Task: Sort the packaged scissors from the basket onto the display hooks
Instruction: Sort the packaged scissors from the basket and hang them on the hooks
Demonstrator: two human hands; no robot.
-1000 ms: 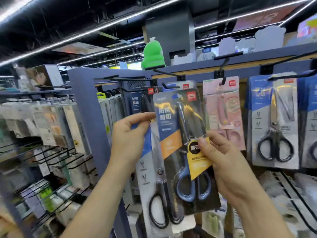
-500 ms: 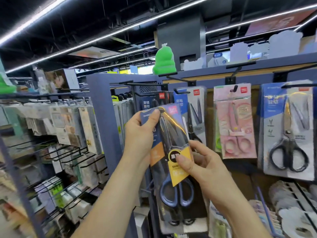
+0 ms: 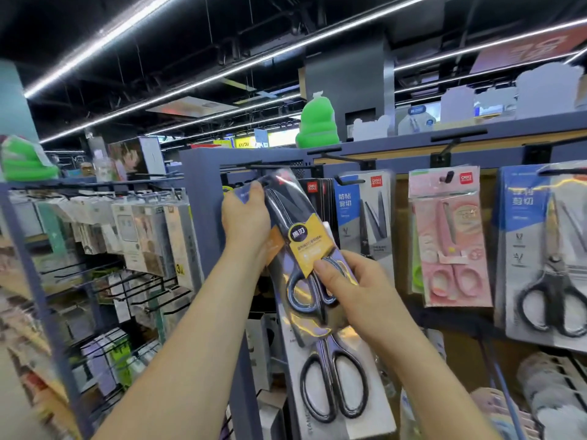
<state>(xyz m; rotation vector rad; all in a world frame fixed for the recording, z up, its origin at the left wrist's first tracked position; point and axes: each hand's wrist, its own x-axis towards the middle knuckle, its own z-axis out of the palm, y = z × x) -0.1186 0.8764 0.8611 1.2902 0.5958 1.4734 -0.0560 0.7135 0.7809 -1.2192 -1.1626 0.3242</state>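
In a stationery aisle, nearest the viewer, two bare hands hold one pack of scissors (image 3: pixel 287 206) up against a blue display rack (image 3: pixel 198 217). The left hand (image 3: pixel 244 222), at nine o'clock, grips the pack's top edge, thumb laid across the front. The right hand (image 3: pixel 355 293), at five o'clock, pinches the lower half, thumb pressed on a yellow label (image 3: pixel 309 249) whose black disc carries two white characters (too blurred to read). The pack leans with its top toward eleven o'clock, close under a black hook (image 3: pixel 254 167); whether it is threaded on cannot be told. A second pack (image 3: pixel 336 389), black-handled, shows below at six o'clock; whether either hand holds it cannot be told.

Beyond, from one to three o'clock, three packs hang facing out: a blue-and-grey pack (image 3: pixel 365 217) printed 防粘剪切, a pink pack (image 3: pixel 451 242), and a blue pack (image 3: pixel 546 265) of black-handled scissors whose title ends 剪切. A stack of dark packs (image 3: pixel 319 198) hangs edge-on just behind the held one. Three red "deli" logos are legible.

Farther off, at nine o'clock, hooks carry small boxed goods, with a yellow tag (image 3: pixel 180 268) reading 3. A green ornament (image 3: pixel 317 122) sits on the rack's top at twelve o'clock, and a second green ornament (image 3: pixel 25 160) at ten o'clock.
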